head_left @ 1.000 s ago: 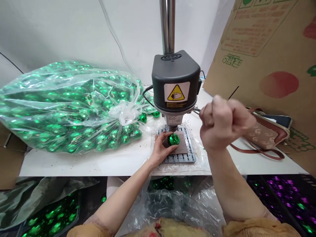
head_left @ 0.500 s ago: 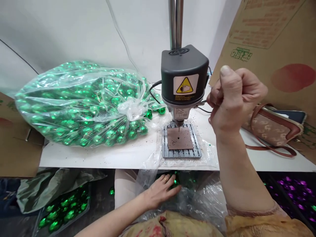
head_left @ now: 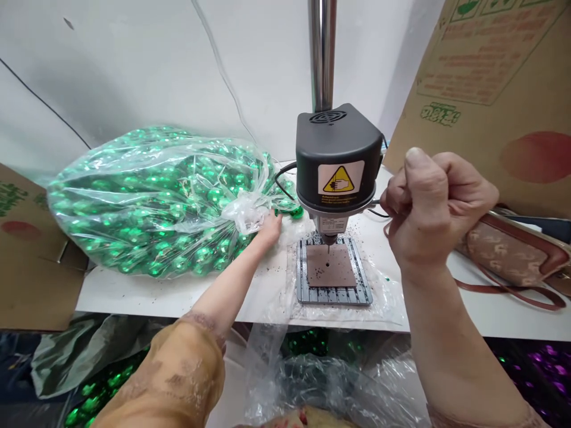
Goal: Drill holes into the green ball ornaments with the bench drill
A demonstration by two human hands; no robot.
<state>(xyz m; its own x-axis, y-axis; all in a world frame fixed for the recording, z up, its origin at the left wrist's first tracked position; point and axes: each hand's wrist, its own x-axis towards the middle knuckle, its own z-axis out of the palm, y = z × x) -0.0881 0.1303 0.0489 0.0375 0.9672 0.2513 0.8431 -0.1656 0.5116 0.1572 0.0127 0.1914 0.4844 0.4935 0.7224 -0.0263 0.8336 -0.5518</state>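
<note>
A small bench drill press (head_left: 336, 157) with a black motor cover stands on the white table. Its bit hangs over a square brown pad (head_left: 331, 266), which has a dark hole and lies on a grooved metal base plate (head_left: 332, 295). My right hand (head_left: 430, 205) is closed in a fist around the feed lever (head_left: 375, 203) at the drill's right side. Beside the knot of a clear plastic bag (head_left: 143, 208) full of shiny green balls, my left hand (head_left: 270, 230) reaches to a loose green ball (head_left: 277, 212). Its fingers are mostly hidden. Another green ball (head_left: 296, 212) lies just right of it.
Dark shavings are scattered around the base plate. A patterned bag (head_left: 513, 246) with a brown strap lies at right before a cardboard box (head_left: 491, 119). Another carton (head_left: 35, 255) stands at left. Below the table edge are clear plastic sheeting (head_left: 339, 380), green balls (head_left: 307, 340) and purple balls (head_left: 551, 362).
My left hand has moved from the green balls on my lap up and forward to the loose balls by the bag's knot. My right hand stays on the lever. The view has shifted slightly.
</note>
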